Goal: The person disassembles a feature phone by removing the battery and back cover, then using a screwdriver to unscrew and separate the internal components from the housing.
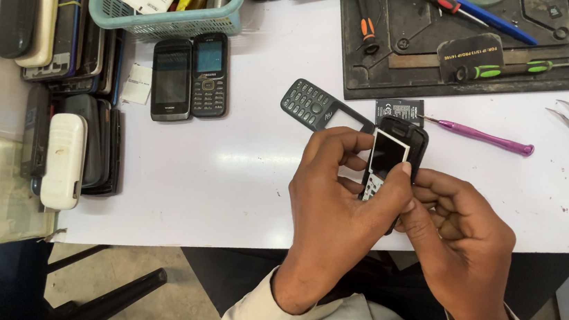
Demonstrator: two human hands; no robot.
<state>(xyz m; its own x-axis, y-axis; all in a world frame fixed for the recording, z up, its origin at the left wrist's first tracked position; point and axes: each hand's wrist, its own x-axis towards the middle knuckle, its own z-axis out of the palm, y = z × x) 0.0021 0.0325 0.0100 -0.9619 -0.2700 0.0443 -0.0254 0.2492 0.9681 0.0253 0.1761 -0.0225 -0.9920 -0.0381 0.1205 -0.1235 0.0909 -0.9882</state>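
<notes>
Black opened keypad phone (pixel 396 157) pinched in both hands (pixel 342 207) over the white surface (pixel 227 175).
Loose screen (barely seated) could slip toward the purple screwdriver (pixel 485 137) beside the phone.

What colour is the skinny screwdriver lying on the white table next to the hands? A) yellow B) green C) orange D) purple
D: the thin screwdriver lying on the white table, just right of the opened phone held by the left hand and right hand, has a purple handle.
</notes>
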